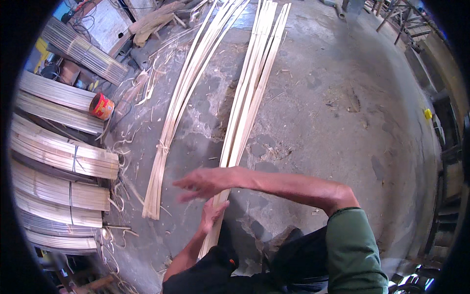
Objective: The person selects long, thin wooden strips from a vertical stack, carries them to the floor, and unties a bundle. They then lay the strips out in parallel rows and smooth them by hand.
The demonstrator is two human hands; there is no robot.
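Note:
A loose bundle of long pale bamboo strips (249, 93) lies on the concrete floor, running from the top of the view down toward me. My left hand (213, 213) grips the near end of this bundle. My right hand (203, 183) hovers just above it, blurred, fingers spread and pointing left, with nothing seen in it. A second bundle of strips (181, 98), tied with a thin band near its lower part, lies to the left of the first.
Stacks of tied strip bundles (58, 152) fill the left side. A red tin can (101, 106) stands among them. Shavings and loose slivers litter the floor near the stacks. Wooden scraps lie at top left; metal frames stand at top right.

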